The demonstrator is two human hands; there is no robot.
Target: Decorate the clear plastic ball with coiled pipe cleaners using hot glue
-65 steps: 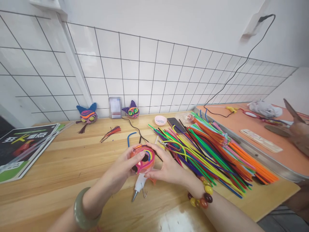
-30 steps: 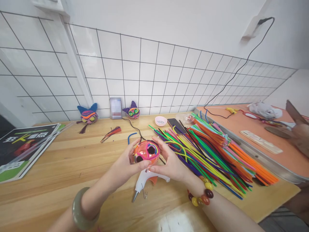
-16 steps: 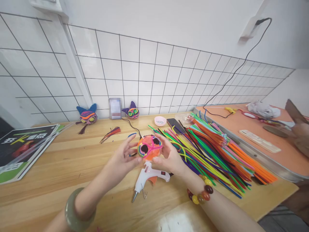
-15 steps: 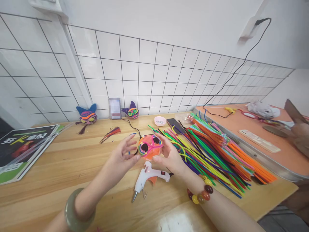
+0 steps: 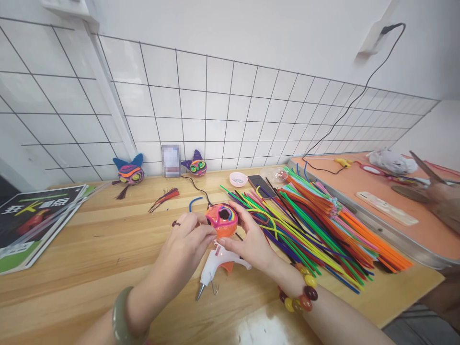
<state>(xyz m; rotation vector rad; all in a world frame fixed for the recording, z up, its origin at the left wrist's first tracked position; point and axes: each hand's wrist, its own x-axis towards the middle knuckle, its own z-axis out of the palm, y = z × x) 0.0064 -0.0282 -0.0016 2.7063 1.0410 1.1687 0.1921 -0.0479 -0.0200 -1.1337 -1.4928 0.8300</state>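
Observation:
My right hand (image 5: 247, 239) cups the right side of an orange ball (image 5: 227, 230) trimmed with pink, blue and yellow pipe cleaner, with a black eye-like spot facing up. My left hand (image 5: 192, 239) has its fingers closed at the ball's left side, covering part of it. Just below the ball lies a white hot glue gun (image 5: 212, 268), nozzle towards me, on its wire stand. A short curved blue pipe cleaner (image 5: 195, 199) rests on the table behind my left hand.
Bundles of coloured pipe cleaners (image 5: 309, 225) cover the right side, beside a phone (image 5: 260, 186) and a pink bowl (image 5: 238, 179). Two finished-looking ornaments (image 5: 130, 172) stand by the wall. A booklet (image 5: 39, 220) lies left. Another person's hand (image 5: 447, 206) is at the right edge.
My left hand has gone from spread fingers to closed fingers against the ball's left side. The ball has turned, so only one black spot shows fully.

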